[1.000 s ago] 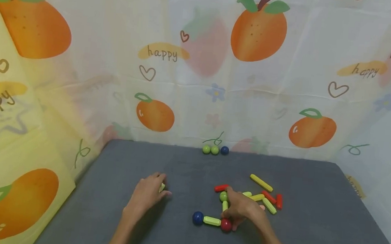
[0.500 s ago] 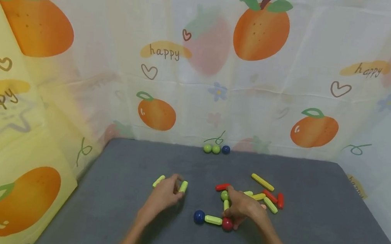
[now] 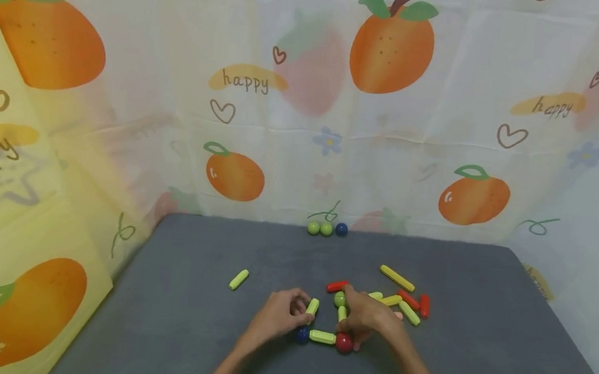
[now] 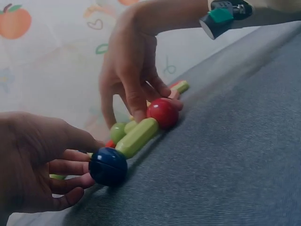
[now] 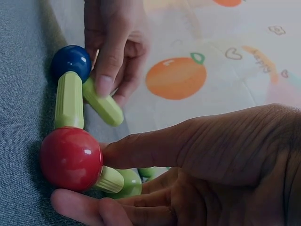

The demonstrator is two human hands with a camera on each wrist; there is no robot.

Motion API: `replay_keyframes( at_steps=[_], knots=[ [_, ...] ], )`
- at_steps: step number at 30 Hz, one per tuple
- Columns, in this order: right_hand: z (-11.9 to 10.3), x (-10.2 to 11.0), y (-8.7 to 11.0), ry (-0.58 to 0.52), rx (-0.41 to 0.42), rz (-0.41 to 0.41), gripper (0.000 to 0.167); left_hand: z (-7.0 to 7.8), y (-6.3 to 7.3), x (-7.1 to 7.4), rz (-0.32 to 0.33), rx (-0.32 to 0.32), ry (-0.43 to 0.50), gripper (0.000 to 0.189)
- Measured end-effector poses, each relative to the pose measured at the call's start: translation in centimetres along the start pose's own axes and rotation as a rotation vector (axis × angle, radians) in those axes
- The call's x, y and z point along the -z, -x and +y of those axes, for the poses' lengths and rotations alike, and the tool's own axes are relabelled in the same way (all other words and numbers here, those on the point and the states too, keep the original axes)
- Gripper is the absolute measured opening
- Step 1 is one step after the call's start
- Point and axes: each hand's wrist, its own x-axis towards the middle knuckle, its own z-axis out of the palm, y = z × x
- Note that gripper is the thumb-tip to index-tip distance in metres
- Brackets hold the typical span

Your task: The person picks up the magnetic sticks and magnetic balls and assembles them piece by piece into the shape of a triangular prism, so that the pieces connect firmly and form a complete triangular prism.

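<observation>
Light-green sticks and colored balls form an angled ball-and-stick frame. Its blue ball and red ball are joined by one green stick; a second stick runs from the red ball to a green ball. My left hand pinches a loose light-green stick between thumb and fingers. That stick's near end meets the blue ball in the right wrist view; whether it is attached I cannot tell. My right hand grips the frame, with thumb and fingers about the red ball and a fingertip by the green ball.
Two green balls and a blue ball stand along the back edge of the grey table. A lone green stick lies left. Several red, yellow and green sticks lie right, with a yellow stick behind.
My left hand has carried a green stick rightward and toward me, up to the blue ball, leaving another green stick behind on the table. My right hand has stayed on the frame.
</observation>
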Motion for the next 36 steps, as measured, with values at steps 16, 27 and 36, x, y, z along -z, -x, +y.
replay_keyframes(
  at_steps=[16, 27, 36],
  knots=[
    [0.0, 0.2, 0.4, 0.162, 0.131, 0.018, 0.067, -0.1, -0.1, -1.2, -0.006, -0.027, 0.083, 0.017],
    [0.8, 1.3, 0.9, 0.137, 0.085, -0.023, 0.049, -1.2, 0.5, 2.6, -0.349, -0.121, -0.020, 0.039],
    [9.8, -0.6, -7.1, 0.206, 0.246, -0.172, 0.036, -2.6, 0.7, 2.0, -0.352, -0.199, 0.010, 0.026]
  ],
)
